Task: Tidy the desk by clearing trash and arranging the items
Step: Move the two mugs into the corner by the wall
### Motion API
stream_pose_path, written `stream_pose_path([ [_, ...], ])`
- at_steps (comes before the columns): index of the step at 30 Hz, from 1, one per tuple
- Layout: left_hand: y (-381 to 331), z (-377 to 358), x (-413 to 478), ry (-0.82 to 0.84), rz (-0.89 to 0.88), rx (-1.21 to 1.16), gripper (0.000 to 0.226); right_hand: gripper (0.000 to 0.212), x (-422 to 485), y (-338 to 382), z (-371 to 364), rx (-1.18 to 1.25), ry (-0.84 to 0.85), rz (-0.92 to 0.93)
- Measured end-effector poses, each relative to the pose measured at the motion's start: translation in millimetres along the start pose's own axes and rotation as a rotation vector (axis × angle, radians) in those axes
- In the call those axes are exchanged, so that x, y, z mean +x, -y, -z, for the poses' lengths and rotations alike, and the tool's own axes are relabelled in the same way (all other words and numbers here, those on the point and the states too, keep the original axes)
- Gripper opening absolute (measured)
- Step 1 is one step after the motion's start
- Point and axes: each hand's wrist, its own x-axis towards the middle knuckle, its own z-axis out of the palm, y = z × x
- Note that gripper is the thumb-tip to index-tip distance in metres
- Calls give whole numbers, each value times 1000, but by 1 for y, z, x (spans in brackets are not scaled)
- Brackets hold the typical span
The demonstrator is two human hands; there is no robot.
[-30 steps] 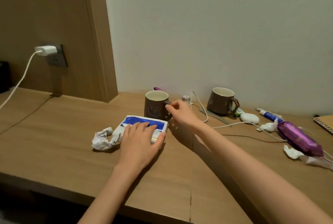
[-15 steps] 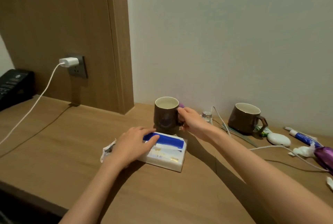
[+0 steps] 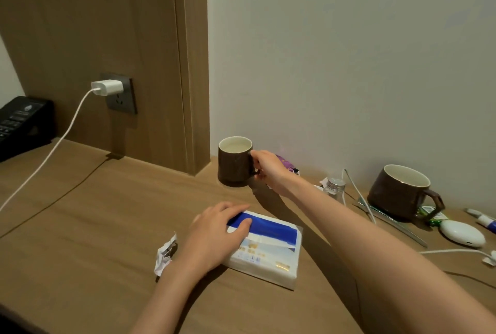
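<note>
My right hand (image 3: 269, 169) has its fingers (image 3: 259, 157) curled around the handle of the brown mug (image 3: 234, 161), gripping it upright so nothing inside could spill; whether its base sits on the surface (image 3: 94, 226) or hangs just above it I cannot tell. My left hand (image 3: 214, 237) lies flat on the near end of the tissue pack (image 3: 268, 247), fingers (image 3: 241, 225) spread loosely and closed on nothing, pressing down, I judge, to steady the pack or slide it into place. Just behind that wrist, touching the pack's end, sits a crumpled paper (image 3: 165, 253), trash not yet cleared. Well to the right of my mug-holding fingers stand the second mug (image 3: 400, 194), a small bottle (image 3: 334, 187), a white case (image 3: 463, 233) and a white cable (image 3: 357, 194); a purple wrapper (image 3: 285, 163) peeks out just behind my knuckles. Holding the mug by its handle suits setting it beside its twin, which seems the likely arrangement.
</note>
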Motion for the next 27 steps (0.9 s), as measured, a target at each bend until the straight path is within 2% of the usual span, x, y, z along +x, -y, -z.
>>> stream_pose_path([
  [7,1,-1,1,0,2,11,44,20,31,-5,-14,-16,6,-13],
  [16,2,-1,2,-3,-11,1,45,31,48,-4,-16,93,8,-76],
  [27,0,0,1,-5,-12,2,43,32,59,-1,-24,54,-8,-56],
])
